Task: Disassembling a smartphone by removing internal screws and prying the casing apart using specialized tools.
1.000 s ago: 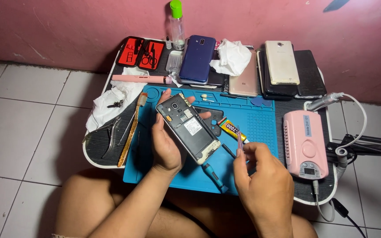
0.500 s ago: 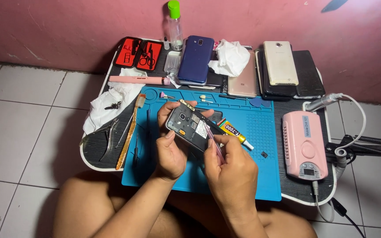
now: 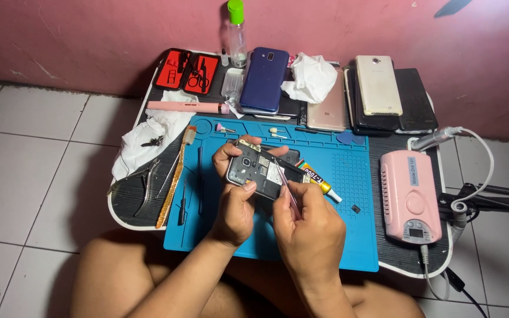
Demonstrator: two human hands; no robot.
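**Opened phone held over the blue mat**

I see my left hand (image 3: 235,206) gripping the opened phone (image 3: 258,171) above the blue mat (image 3: 349,235). My right hand (image 3: 308,227) pinches tweezers (image 3: 287,187) against its exposed back, hiding the lower edge. A glue tube (image 3: 320,184) lies just beside; the pink drill unit (image 3: 410,195) sits to the right.

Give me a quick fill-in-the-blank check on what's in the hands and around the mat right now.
1. The left hand holds an opened ____ with its back cover off.
2. The right hand holds thin tweezers against the ____ of that device.
3. The work happens over a ____ mat.
4. Right of the mat sits a pink ____ unit.

Missing words: phone; inside; blue; drill control
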